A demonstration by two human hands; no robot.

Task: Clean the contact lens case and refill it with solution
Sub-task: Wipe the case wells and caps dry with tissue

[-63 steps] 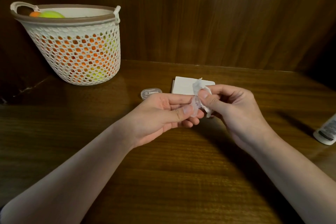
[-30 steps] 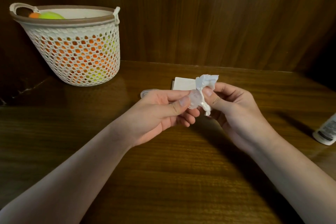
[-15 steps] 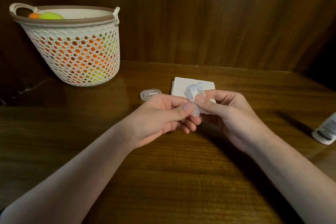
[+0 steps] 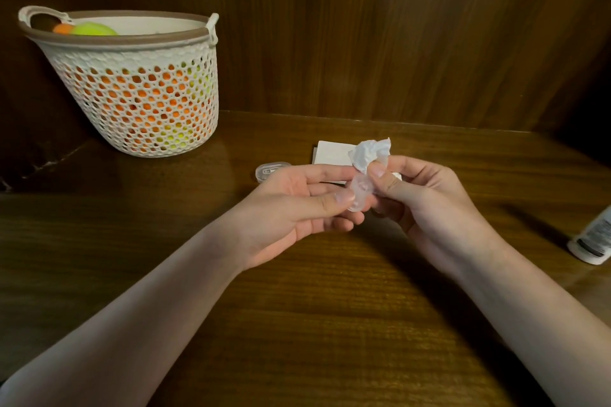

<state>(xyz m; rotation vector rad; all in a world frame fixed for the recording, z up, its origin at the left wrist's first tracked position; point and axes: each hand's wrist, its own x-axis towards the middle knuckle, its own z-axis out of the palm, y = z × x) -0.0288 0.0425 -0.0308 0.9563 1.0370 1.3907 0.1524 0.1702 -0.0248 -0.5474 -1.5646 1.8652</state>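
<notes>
1. Clear plastic: one small round lens case [image 4: 360,192], pinched by the left hand [image 4: 291,208] above the wooden table [image 4: 330,324].
2. One crumpled white tissue [image 4: 368,152], pinched by the right hand [image 4: 426,201].
3. One holey white basket [image 4: 142,102].

Both forearms bare, no sleeves or jewellery.

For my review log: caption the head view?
Left hand holds clear lens case; right hand wipes it with crumpled tissue.
</notes>
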